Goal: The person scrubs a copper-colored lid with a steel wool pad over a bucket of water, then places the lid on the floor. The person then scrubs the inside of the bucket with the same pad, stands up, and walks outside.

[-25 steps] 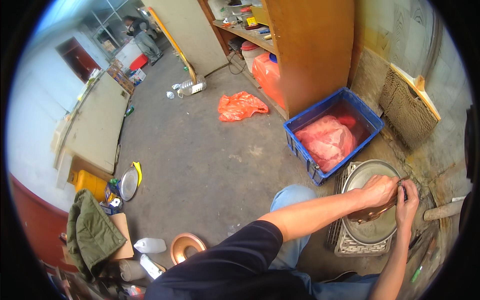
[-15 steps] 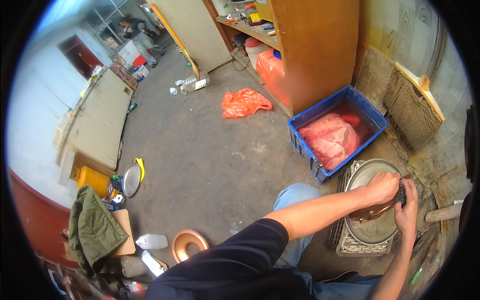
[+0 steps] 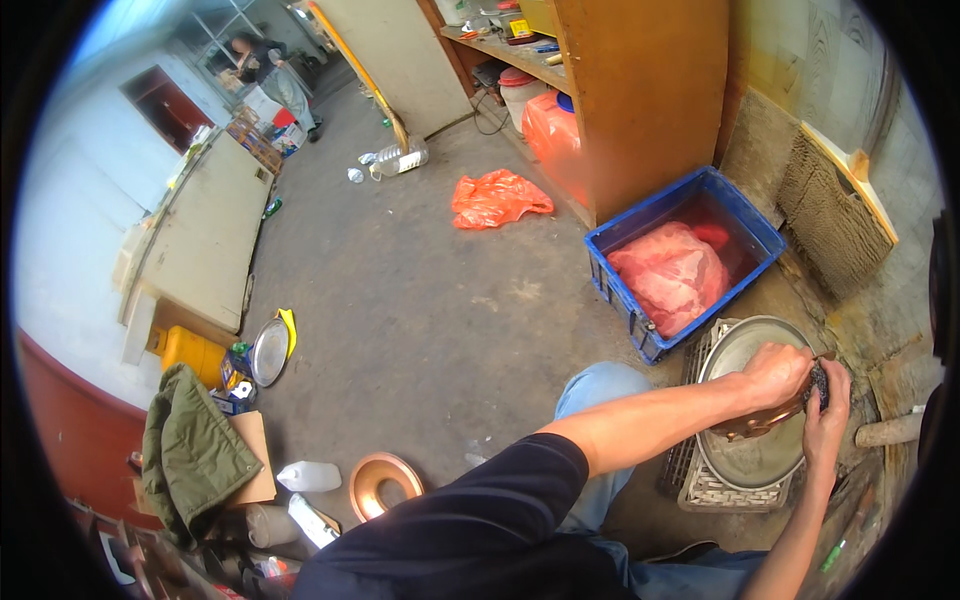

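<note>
Over a round metal basin (image 3: 745, 475) at the right, my left hand (image 3: 778, 374) is closed in a fist on a copper-coloured metal piece (image 3: 752, 424). Its full shape is hidden by my hand and forearm. My right hand (image 3: 830, 402) pinches a dark scouring pad (image 3: 817, 386) against the far end of that piece, close beside my left knuckles. The basin rests on an upturned pale plastic crate (image 3: 735, 497) with a woven pattern.
Beyond the basin stands a blue crate (image 3: 655, 345) holding liquid and a pinkish bag-like mass (image 3: 672, 275). A wooden cabinet (image 3: 645, 110) rises behind it. An orange bag (image 3: 498, 198), a copper ring-shaped piece (image 3: 364, 490) and a white jug (image 3: 310, 476) lie on the floor. Far off is another person (image 3: 275, 75).
The whole view has shifted slightly to the right. My right hand and the scouring pad have moved a little outward along the copper-coloured piece; my left hand keeps its grip.
</note>
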The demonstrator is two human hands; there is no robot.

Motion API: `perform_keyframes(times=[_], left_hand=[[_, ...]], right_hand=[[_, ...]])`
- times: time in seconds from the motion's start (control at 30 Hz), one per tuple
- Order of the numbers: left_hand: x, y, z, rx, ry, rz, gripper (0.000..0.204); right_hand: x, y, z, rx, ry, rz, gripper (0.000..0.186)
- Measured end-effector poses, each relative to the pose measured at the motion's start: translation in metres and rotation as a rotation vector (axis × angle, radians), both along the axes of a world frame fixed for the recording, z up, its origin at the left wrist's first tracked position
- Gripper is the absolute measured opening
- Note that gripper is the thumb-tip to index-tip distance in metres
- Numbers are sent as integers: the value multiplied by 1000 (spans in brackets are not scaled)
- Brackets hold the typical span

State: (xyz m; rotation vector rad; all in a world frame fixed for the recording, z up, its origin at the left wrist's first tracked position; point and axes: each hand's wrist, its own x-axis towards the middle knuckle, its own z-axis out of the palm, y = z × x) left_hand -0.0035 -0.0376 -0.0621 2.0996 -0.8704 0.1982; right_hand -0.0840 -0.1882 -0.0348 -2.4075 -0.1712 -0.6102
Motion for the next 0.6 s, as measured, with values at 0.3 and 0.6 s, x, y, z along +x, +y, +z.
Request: perform_keyframes(times=[0.3,0.6], left_hand=[[-2,-3,-5,-60,-60,-28,15],[-7,5,-10,15,-53,7,15]], right_hand=[[-5,-15,-2,15,107,42,38],[-24,9,20,-59,270,102,71]])
